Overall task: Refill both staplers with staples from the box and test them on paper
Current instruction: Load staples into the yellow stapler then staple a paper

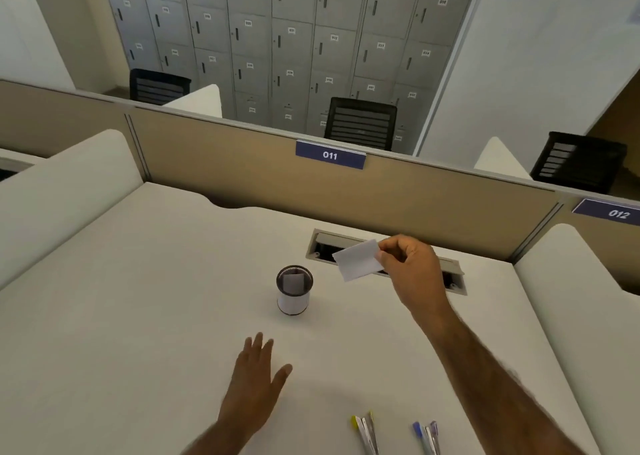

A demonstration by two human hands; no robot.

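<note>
A person's right hand (408, 267) pinches a small white rectangular slip of paper (356, 260) between thumb and curled fingers, holding it in the air above a white office desk (156, 298). The slip juts toward 9 o'clock from the fingers and hangs over a long grey recessed cable tray (458, 276) set into the far part of the desk.

The left hand (256, 375) is released and holds nothing. Its fingers are straight and spread, pointing toward 12 o'clock, with the palm facing down over the bare desk surface at the frame's 6 o'clock. Whether the palm touches the surface cannot be told.

A short cylindrical white cup with a dark rim (293, 302) stands upright between the two hands, at 8 o'clock from the slip and 12 o'clock from the left hand. A grey folded piece sits inside it.

Two yellow-capped pens (365, 434) and a cluster of blue- and purple-capped pens (427, 437) lie on the desk at 5 o'clock, beside the right forearm.

A tan fabric partition (242, 167) closes off the desk at 12 o'clock, carrying a blue "011" plate (330, 155) and, toward 3 o'clock, a blue "012" plate (618, 213). Beyond it stand a black mesh-backed chair (360, 122) and a wall of grey numbered lockers (294, 39).
</note>
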